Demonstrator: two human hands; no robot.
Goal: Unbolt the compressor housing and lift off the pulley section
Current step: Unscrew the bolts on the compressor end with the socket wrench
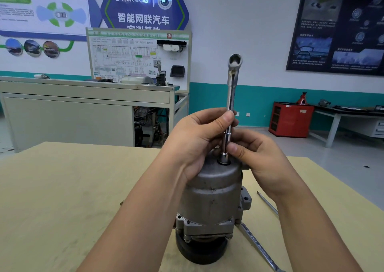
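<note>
Head view, unbolting: left hand (197, 145) and right hand (257, 157) pinch upright wrench (231, 97) seated atop compressor (209, 190); I judge loosening turns next.

red cabinet (291, 119) | wiring board (138, 57) | grey bench (68, 113) | dark poster (340, 26)

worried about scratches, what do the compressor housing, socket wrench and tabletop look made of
The compressor housing looks like cast aluminium: dull grey, pitted. The socket wrench seems chromed steel: mirror-bright highlights. The tabletop is pale wood or laminate, matt; cannot tell which.
</note>
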